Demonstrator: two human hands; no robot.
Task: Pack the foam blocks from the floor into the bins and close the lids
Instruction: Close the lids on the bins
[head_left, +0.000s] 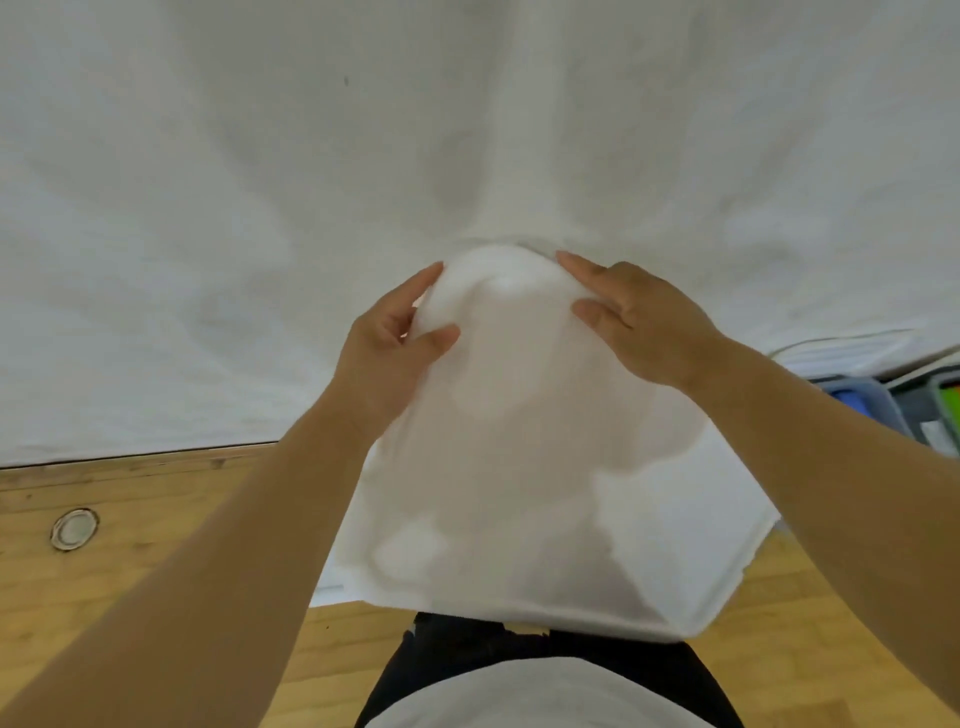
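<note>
Up close, one white translucent lid (519, 467) fills the middle and hides whatever lies beneath it. The left hand (395, 343) and right hand (641, 322) both clasp its far end, thumbs on top. Two grey bins (894, 415) holding blue and green shapes peek in at the right edge. One white sheet (311, 156) spreads beyond the wooden floor (130, 571), which has one round metal plate (74, 528) at left.

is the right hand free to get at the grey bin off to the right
Probably not as it stands: the right hand grips the top edge of the white lid, along with the left hand. The grey bin sits to the right with nothing between, so it must let go first.
</note>
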